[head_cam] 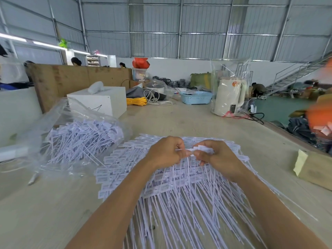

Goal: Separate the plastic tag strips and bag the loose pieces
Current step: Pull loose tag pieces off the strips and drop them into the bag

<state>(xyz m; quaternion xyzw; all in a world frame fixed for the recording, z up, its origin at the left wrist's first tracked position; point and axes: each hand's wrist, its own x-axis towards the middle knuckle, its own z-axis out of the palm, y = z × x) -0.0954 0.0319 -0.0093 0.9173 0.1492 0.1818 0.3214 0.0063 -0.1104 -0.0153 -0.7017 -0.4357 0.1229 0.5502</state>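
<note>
A broad heap of white plastic tag strips (172, 191) lies on the table in front of me, flags toward the far side and thin tails toward me. Above its far part, my left hand (166, 151) and my right hand (218, 156) both pinch one white tag strip (196, 150) between their fingertips. To the left lies a clear plastic bag (75, 135) on its side, holding many loose separated tags (82, 139).
A white box (100, 101) stands behind the bag. Further back are yellow cord (136, 101), a blue basket (196, 97) and a white kettle in plastic wrap (230, 95). A wooden block with yellow tape (312, 168) sits at the right. The table edge runs along the right.
</note>
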